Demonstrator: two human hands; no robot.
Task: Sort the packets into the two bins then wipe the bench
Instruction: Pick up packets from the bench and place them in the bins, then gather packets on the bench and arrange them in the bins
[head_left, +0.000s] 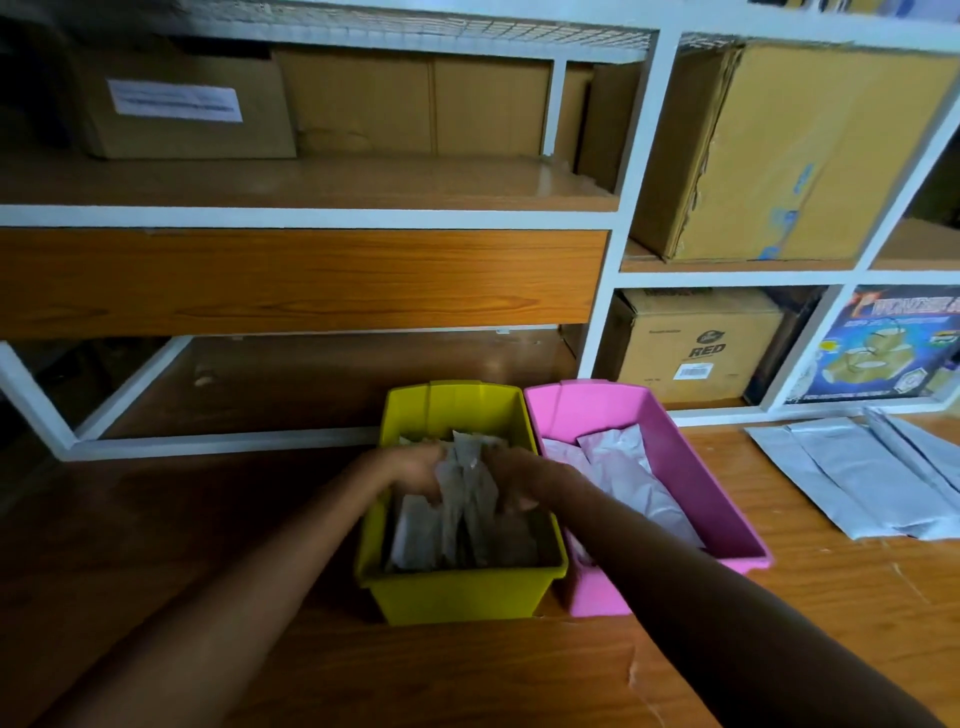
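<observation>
A yellow bin (457, 597) stands on the wooden bench, and a pink bin (691, 457) touches its right side. Both of my hands reach into the yellow bin. My left hand (415, 470) and my right hand (519, 480) grip a bundle of grey packets (470, 483) from either side, holding it upright above other grey packets lying in the bin. White packets (623, 473) lie in the pink bin. Several silver-grey packets (862, 473) lie flat on the bench at the right.
The wooden bench (857, 597) runs under both bins. A white-framed shelf unit (639, 156) stands close behind, holding cardboard boxes (779, 150) and a printed blue box (893, 348). A low open shelf bay (311, 384) sits behind the yellow bin.
</observation>
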